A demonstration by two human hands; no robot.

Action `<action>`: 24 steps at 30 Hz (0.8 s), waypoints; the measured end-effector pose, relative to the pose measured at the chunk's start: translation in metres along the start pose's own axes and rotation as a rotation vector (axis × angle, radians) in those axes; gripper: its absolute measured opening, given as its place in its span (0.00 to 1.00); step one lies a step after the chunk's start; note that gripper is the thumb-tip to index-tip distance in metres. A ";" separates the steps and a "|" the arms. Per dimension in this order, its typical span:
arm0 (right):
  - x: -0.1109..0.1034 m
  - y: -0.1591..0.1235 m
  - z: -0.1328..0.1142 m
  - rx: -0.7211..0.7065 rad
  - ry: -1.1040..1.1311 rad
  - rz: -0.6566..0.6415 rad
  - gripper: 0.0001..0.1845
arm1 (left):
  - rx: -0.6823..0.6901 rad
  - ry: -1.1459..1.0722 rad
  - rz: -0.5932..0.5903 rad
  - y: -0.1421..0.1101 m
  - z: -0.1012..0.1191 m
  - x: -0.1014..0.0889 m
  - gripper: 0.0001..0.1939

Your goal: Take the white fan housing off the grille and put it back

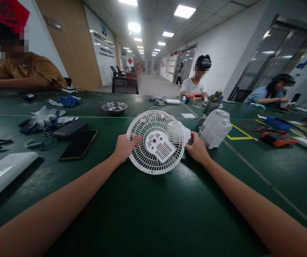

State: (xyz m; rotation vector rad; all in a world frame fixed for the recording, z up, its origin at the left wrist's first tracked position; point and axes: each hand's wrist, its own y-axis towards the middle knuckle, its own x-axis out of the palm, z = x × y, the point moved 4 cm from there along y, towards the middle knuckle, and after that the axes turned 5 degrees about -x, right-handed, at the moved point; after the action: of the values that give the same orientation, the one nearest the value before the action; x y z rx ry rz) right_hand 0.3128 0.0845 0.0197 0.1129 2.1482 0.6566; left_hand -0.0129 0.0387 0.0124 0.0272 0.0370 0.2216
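Observation:
A round white fan grille [139, 157] is held up above the green table, its slotted centre plate facing me. My left hand [124, 147] is closed on the left rim, thumb on the front and the other fingers mostly hidden behind. On the far side, my right hand [197, 147] is closed round a white rounded part [184, 132] that shows behind the grille's right edge. Whether that part is joined to the grille I cannot tell. Just right of my right hand stands a white vented plastic housing [215, 129], apart from it.
A metal bowl [114, 107] sits beyond the grille. To the left lie a phone [78, 144], a black power bank [70, 129], gloves [42, 119] and a white device [6, 175]. A bottle [210, 107] and an orange multimeter [278, 139] are rightward. Several people sit around.

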 end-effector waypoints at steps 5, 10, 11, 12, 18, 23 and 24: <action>0.011 -0.002 0.010 0.102 -0.218 -0.136 0.39 | -0.010 0.009 -0.005 -0.002 0.002 0.000 0.08; -0.011 -0.004 -0.016 -0.093 -0.113 0.037 0.34 | -0.015 -0.007 -0.015 0.002 -0.003 -0.001 0.07; -0.016 -0.005 -0.023 -0.148 -0.039 0.078 0.30 | -0.014 -0.007 -0.017 0.003 -0.003 -0.001 0.07; -0.020 -0.007 -0.030 -0.174 0.053 0.093 0.25 | -0.014 -0.005 -0.021 0.003 -0.004 -0.001 0.07; 0.015 -0.031 -0.055 0.231 0.917 -0.284 0.17 | -0.028 -0.005 -0.019 0.001 -0.003 -0.001 0.08; 0.038 -0.051 -0.081 0.450 1.279 -0.504 0.18 | 0.021 0.041 0.003 -0.002 0.002 -0.001 0.10; 0.038 -0.053 -0.084 0.463 1.303 -0.532 0.19 | 0.038 0.047 0.010 -0.002 0.003 -0.001 0.10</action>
State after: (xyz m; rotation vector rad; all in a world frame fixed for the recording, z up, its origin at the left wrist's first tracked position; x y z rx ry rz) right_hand 0.2321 0.0160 0.0078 -0.8307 3.3103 -0.2245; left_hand -0.0135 0.0361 0.0150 0.0599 0.0880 0.2312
